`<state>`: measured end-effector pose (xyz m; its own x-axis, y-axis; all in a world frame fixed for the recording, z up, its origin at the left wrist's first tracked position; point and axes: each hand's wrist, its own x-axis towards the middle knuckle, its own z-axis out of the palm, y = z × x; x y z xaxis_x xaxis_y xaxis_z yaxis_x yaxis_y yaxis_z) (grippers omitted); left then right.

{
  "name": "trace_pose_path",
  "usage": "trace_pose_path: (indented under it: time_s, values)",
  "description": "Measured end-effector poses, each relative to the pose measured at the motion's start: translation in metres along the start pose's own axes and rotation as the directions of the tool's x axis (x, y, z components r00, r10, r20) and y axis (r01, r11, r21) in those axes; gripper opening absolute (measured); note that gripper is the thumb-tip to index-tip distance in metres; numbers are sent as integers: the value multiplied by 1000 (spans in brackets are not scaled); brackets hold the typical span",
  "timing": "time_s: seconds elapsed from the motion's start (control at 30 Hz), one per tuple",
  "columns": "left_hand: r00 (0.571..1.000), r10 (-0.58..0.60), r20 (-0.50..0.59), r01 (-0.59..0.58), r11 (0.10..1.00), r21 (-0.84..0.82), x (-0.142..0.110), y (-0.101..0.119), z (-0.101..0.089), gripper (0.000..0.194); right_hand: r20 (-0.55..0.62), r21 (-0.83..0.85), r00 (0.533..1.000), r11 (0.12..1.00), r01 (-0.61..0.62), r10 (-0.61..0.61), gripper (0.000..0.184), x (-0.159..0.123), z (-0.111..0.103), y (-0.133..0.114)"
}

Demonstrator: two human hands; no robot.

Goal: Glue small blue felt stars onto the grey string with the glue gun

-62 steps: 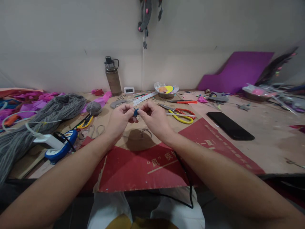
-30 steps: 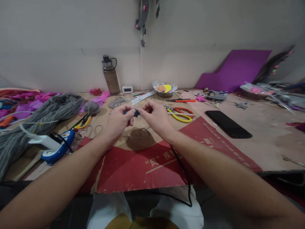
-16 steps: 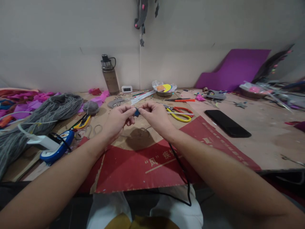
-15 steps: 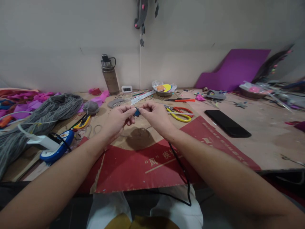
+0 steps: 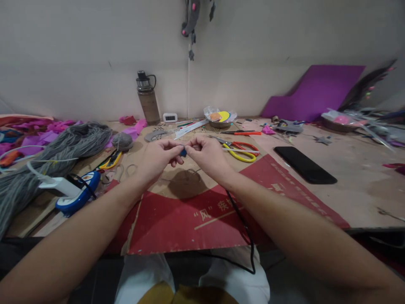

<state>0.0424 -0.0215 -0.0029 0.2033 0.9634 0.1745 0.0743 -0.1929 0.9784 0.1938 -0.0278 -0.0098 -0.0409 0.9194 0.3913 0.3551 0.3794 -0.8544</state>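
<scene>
"Pinkish tan, that bench [image 5: 373, 190]; what lies along it?"

"Red-printed cardboard [image 5: 177, 232] at the near edge, and a hank of grey yarn [image 5: 72, 145] heaped at the left."

"And over that?"

"The left hand [image 5: 160, 156] and the right hand [image 5: 206, 157] meet above a brown part of the cardboard, each nearly closed, thumb against forefinger. Scissors [image 5: 233, 145] with one red and one yellow handle lie just past the right."

"What do the hands hold?"

"One small blue piece [image 5: 183, 152], between the fingertips of both (most of it is covered, so I can't tell its shape)."

"What might go wrong?"

"With so little to grip, a slackened pinch could drop it onto the cardboard. Pulling unevenly might stretch or tear it, if it's soft; I can't tell. And something so small could be overlooked on a bench this littered."
</scene>
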Motion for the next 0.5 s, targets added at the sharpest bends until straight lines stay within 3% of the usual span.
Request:
trace_pose_path:
  time_s: [0.07,0.2,0.3,0.5]
  values:
    - [999,19,-33,-18,999,34,1,-1,-1,15,-4,-38,999,999,38,-39,5,-2,2,0]
    - [990,55,-133,-52,998,29,8,-5,-8,15,3,2,998,998,68,-68,24,-5,6,4]
    - [975,67,-212,-68,998,2,15,-11,-19,14,84,6,993,997,78,-78,12,-6,6,8]
    - [958,91,-271,-128,984,-123,27,-20,-33,16,258,-55,963,994,95,-78,16,-9,9,18]
